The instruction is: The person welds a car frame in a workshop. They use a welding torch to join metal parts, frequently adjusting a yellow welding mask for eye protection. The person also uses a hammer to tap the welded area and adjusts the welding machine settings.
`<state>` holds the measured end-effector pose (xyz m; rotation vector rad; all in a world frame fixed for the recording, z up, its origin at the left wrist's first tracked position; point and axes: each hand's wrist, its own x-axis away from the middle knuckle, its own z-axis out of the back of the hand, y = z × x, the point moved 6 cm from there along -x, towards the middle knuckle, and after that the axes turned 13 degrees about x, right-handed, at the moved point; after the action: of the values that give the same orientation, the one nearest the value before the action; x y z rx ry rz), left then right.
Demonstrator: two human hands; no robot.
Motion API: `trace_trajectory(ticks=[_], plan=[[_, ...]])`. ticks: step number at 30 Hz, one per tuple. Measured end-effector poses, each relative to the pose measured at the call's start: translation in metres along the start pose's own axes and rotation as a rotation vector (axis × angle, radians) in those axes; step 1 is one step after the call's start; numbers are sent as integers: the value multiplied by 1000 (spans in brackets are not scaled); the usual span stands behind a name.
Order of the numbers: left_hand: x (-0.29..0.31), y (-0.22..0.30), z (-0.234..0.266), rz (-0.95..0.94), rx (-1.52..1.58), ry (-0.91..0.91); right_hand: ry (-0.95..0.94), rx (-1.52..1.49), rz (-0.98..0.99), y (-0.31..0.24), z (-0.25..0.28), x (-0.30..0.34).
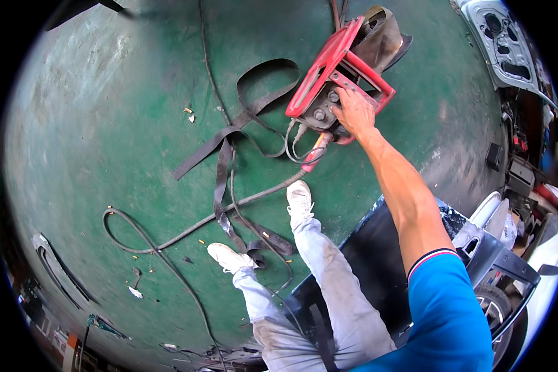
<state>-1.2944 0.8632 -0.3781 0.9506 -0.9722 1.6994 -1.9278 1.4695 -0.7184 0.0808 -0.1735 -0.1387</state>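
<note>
A red and dark machine with a tubular frame sits on the floor at the upper right of the head view. My right arm reaches forward to its control panel. There, the fingers and thumb of my right hand close about a round black knob, partly covering the panel. Beside it is a second knob, untouched. Grey plugs with thin leads come out of the panel's near end. Below them a thick cable leaves through a red sleeve. My left hand is out of view.
Dark flat straps and looping cables lie across the green floor, near my white shoes. A brown bag-like cover hangs on the machine's far side. To the right are a dark car panel, a wheel and a grey door shell.
</note>
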Motion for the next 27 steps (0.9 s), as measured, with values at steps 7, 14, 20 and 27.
trace_trajectory(ticks=[7, 14, 20, 27], plan=[[-7, -13, 1, -5, 16, 1, 77, -3, -23, -15, 2, -6], [-4, 17, 5, -7, -49, -10, 74, 2, -57, 4, -3, 2], [-6, 4, 7, -41, -57, -13, 76, -22, -35, -5, 0, -3], [-4, 4, 11, -34, -54, -10, 54, -16, -32, -3, -1, -1]])
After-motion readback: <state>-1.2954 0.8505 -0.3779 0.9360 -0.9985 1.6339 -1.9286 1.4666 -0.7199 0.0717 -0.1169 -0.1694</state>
